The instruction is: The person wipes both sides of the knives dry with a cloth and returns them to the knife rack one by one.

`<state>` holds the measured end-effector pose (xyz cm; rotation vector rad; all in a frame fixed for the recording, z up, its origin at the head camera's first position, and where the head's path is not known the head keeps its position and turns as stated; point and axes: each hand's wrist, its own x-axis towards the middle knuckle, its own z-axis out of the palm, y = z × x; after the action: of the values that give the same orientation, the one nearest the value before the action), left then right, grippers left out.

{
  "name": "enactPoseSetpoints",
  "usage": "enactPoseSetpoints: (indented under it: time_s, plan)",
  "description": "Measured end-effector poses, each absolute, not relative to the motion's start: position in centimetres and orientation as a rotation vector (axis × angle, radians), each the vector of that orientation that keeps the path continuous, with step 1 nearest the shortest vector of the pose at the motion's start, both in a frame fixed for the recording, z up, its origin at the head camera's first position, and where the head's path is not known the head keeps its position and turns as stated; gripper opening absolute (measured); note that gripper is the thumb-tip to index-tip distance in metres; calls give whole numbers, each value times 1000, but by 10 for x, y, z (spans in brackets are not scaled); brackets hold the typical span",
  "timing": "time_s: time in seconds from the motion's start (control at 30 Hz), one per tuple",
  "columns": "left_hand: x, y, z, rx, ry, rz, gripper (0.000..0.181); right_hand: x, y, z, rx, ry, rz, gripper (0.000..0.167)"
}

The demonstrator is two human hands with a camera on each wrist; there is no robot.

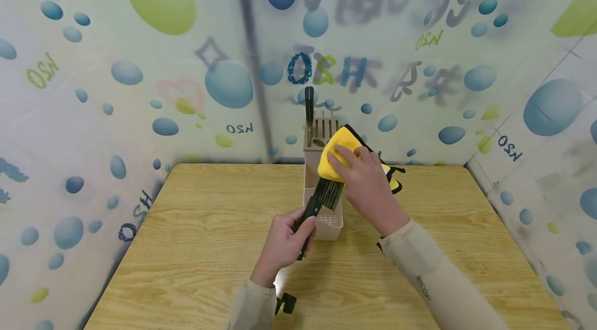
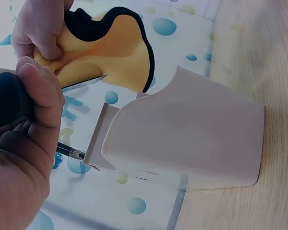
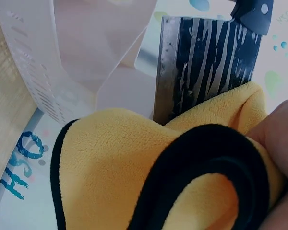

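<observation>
My left hand (image 1: 284, 242) grips the black handle of a cleaver (image 1: 328, 194), whose broad blade has dark and silvery streaks and points up and away. A yellow cloth (image 1: 342, 146) with black edging is held in my right hand (image 1: 370, 180) and folded over the far part of the blade, hiding it. In the right wrist view the cloth (image 3: 115, 163) lies against the streaked blade (image 3: 206, 62). In the left wrist view my left fingers (image 2: 43, 96) curl round the handle, and a blade edge shows beside the cloth (image 2: 129, 52).
Just beyond the hands a pale knife holder (image 1: 328, 234) stands on the wooden table (image 1: 224, 216), with slots in its top and a perforated lower tray. A black-handled knife (image 1: 309, 104) stands upright in its left slot. Patterned sheeting (image 1: 186, 112) rises behind the table.
</observation>
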<state>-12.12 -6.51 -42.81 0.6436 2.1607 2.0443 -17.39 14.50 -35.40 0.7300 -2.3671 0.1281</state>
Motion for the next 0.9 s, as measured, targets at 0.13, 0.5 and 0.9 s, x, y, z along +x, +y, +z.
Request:
enactPoseSetpoints:
  time_s: [0.13, 0.5, 0.9]
  plan:
    - [-121, -65, -427, 650, 2191, 2035, 27, -171, 143, -357, 761, -2356, 132, 52]
    - [-122, -65, -426, 651, 2258, 2020, 27, -161, 136, -362, 825, -2345, 87, 56]
    - [-122, -65, -423, 630, 2282, 2003, 27, -158, 136, -363, 851, -2339, 65, 52]
